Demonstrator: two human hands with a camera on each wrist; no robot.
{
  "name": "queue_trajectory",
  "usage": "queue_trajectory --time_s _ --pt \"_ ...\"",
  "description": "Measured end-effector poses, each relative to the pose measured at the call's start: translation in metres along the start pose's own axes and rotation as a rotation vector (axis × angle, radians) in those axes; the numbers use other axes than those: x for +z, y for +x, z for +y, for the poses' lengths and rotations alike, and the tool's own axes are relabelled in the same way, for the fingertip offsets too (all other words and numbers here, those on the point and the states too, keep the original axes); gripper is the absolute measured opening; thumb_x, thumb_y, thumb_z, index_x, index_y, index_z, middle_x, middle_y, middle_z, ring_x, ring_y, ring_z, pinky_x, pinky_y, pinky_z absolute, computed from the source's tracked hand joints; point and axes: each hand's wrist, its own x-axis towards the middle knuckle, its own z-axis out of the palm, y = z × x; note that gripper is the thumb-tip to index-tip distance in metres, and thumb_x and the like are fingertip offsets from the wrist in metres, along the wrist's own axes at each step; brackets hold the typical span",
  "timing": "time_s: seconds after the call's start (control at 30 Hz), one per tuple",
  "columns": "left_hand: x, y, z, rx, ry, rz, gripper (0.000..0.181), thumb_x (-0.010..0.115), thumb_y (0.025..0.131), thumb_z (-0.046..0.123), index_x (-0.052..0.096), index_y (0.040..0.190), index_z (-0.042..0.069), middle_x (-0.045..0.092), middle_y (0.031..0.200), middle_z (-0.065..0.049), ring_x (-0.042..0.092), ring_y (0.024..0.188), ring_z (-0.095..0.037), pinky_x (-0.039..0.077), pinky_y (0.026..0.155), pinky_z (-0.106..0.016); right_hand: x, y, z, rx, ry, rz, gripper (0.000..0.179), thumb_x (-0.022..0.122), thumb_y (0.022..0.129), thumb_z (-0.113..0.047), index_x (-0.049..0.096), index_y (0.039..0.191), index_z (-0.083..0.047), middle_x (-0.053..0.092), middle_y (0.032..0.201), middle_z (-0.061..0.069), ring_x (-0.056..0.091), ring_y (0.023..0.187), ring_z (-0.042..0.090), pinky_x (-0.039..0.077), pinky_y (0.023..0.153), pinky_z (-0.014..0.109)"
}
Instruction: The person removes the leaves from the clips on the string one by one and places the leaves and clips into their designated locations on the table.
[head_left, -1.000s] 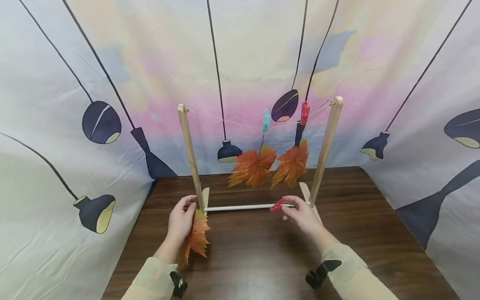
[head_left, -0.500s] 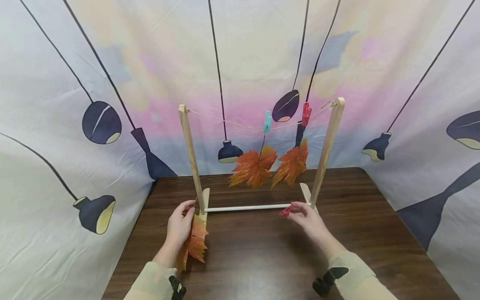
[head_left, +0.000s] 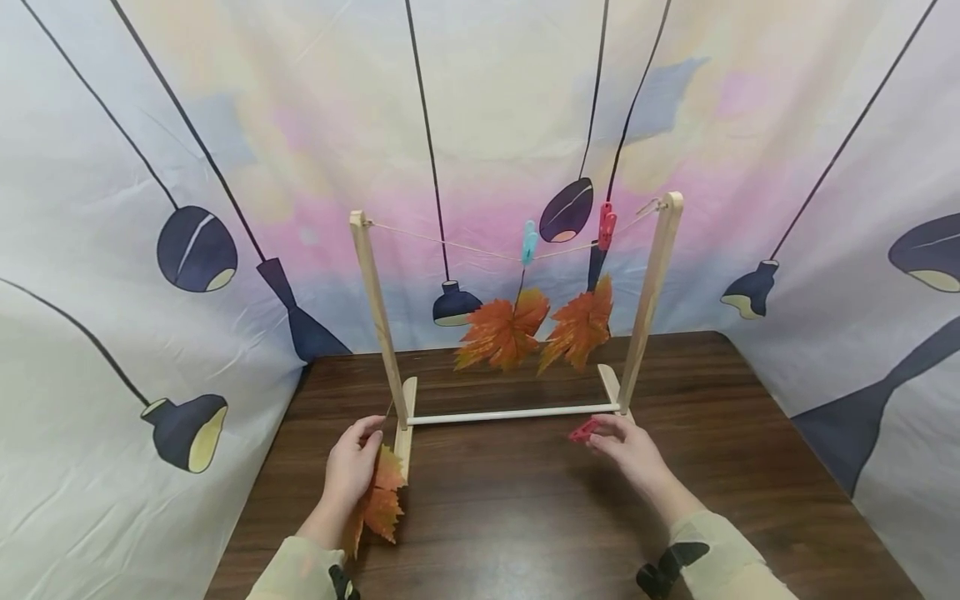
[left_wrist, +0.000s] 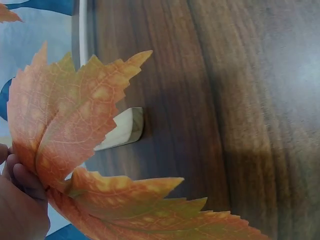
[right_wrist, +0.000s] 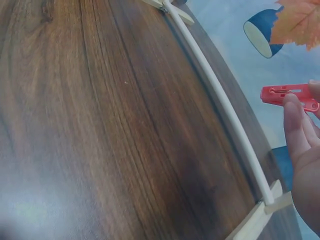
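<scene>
left hand (head_left: pixel 350 461): you are pinching an orange leaf (head_left: pixel 387 502), which is hanging over the bench (head_left: pixel 510 517) near the frame's (head_left: pixel 380 325) left foot.
right hand (head_left: pixel 633 454): you are holding a red clip (head_left: pixel 583 431) between fingers and thumb, near the white rod's (head_left: pixel 510 413) right end.
string (head_left: pixel 480 248): it is carrying a blue clip (head_left: pixel 529 243) and another red clip (head_left: pixel 607 227), with two leaves hanging below.

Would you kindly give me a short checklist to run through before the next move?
1. Left hand holding the leaf: ok.
2. Right hand pinching the red clothespin: ok.
3. String reaching both wooden posts: ok.
4. Bare string left of the blue clothespin: ok.
5. Leaf raised to the string: not ok, it is well below.
6. Red clothespin squeezed open: cannot tell.
</scene>
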Motion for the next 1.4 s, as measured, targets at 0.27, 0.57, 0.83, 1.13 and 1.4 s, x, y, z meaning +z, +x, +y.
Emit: queue_trajectory --time_s 0.27,0.57,0.83,1.13,1.4 --pt "0.003 -0.003 -0.009 0.026 0.035 -0.018 0.024 0.055 0.094 0.009 0.063 0.116 0.009 0.062 0.102 -0.012 0.057 0.094 -0.027 0.044 0.082 -0.046 -0.009 -0.007 0.01 0.04 0.045 0.016 0.042 0.058 0.089 0.003 0.044 0.125 0.018 0.059 0.109 0.028 0.064 0.084 0.016 0.052 0.077 0.03" --pt "0.003 -0.007 -0.014 -0.005 0.035 -0.055 0.025 0.054 0.095 0.01 0.062 0.118 0.009 0.063 0.105 -0.012 0.058 0.096 -0.027 0.045 0.082 -0.046 -0.018 -0.012 0.02 0.05 -0.011 0.019 0.042 0.058 0.091 0.0 0.044 0.127 0.015 0.059 0.111 0.028 0.064 0.086 0.021 0.052 0.073 0.029" --pt "0.004 -0.01 -0.02 -0.025 0.039 -0.088 0.024 0.053 0.095 0.01 0.061 0.118 0.01 0.064 0.102 -0.01 0.058 0.094 -0.026 0.045 0.08 -0.046 -0.027 -0.02 0.029 0.091 -0.114 0.045 0.042 0.061 0.09 -0.009 0.048 0.126 0.01 0.061 0.111 0.023 0.063 0.084 0.023 0.049 0.065 0.03" --pt "0.006 -0.013 -0.031 -0.043 0.062 -0.123 0.025 0.053 0.096 0.01 0.061 0.119 0.01 0.063 0.103 -0.01 0.059 0.096 -0.028 0.045 0.081 -0.047 -0.036 -0.031 0.041 0.162 -0.066 0.052 0.043 0.057 0.092 -0.006 0.044 0.13 0.01 0.056 0.12 0.027 0.064 0.086 0.026 0.047 0.06 0.029" --pt "0.005 -0.017 -0.037 -0.012 0.089 -0.144 0.024 0.054 0.094 0.007 0.063 0.117 0.007 0.062 0.11 -0.015 0.057 0.103 -0.032 0.044 0.085 -0.05 -0.04 -0.043 0.055 0.211 -0.041 0.074 0.045 0.057 0.091 -0.004 0.041 0.131 0.01 0.054 0.123 0.027 0.064 0.086 0.026 0.047 0.06 0.029"
